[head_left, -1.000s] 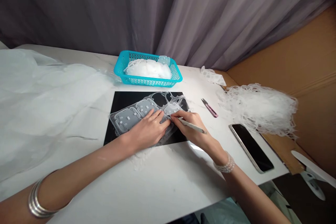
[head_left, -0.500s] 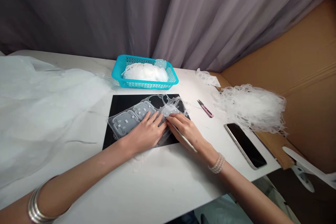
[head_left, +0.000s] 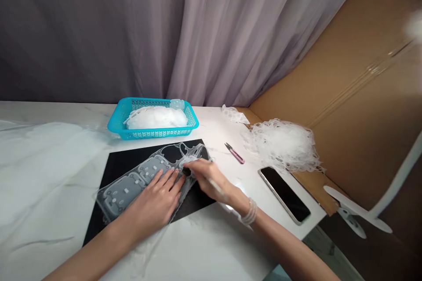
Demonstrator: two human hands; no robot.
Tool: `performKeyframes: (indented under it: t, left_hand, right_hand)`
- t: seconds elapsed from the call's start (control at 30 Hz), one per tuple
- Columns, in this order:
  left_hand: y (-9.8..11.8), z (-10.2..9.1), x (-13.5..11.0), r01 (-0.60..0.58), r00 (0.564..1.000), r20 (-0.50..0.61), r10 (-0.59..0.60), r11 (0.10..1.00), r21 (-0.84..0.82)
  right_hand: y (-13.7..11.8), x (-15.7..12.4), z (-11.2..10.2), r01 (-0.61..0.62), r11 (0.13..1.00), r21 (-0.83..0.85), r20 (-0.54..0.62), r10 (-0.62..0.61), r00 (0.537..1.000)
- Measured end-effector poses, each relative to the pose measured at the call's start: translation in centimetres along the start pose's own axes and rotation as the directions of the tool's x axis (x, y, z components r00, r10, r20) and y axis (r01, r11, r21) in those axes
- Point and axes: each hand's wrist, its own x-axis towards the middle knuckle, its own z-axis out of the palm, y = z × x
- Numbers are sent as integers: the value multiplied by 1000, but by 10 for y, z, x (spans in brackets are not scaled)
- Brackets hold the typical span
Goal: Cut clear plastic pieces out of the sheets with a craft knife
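A clear, flexible moulded sheet (head_left: 126, 191) with raised rounded panels and small bumps lies slantwise on a black mat (head_left: 114, 164). Its upper right end is a web of thin strips around open gaps. My left hand (head_left: 161, 197) rests flat on the sheet's lower edge, fingers stretched out. At the webbed end, my right hand (head_left: 209, 180) has its fingers closed round a thin white pen-like tool (head_left: 216, 187). Those fingertips meet whitish, crumpled-looking plastic beside a dark gap; whether they pinch it I cannot tell. The tool's tip is hidden.
Behind the mat stands a blue basket (head_left: 115, 125) filled with white pieces. To the right lie pink thread snips (head_left: 235, 153), a phone (head_left: 285, 195) and a tangled heap of clear strips (head_left: 283, 145). A cardboard wall (head_left: 356, 66) bounds the right side.
The view has swung right, so everything sits further left. My right hand has shifted at the webbed end, where a dark gap now shows near its fingertips. My left hand stays on the sheet.
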Motion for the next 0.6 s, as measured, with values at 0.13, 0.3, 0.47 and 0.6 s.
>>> performKeyframes:
  t: [0.13,0.3,0.47,0.6]
  left_hand:
    - [0,-2,-3,31,999,-36,-33,998,-52]
    - [4,-11,0,76,997,6,-76,987,-138]
    - [-2,-27,8,74,986,-119,-115,950,-304]
    - [-7,-67,17,195,953,-92,-290,814,-547]
  right_hand:
    - [50,-18,-78,-187,873,450,-461,407,789]
    - [79,-48,-169,-89,811,578,-659,528,536]
    - [25,-32,-143,-54,584,810,-446,673,590]
    - [-30,0,-95,-81,394,915,-184,588,788]
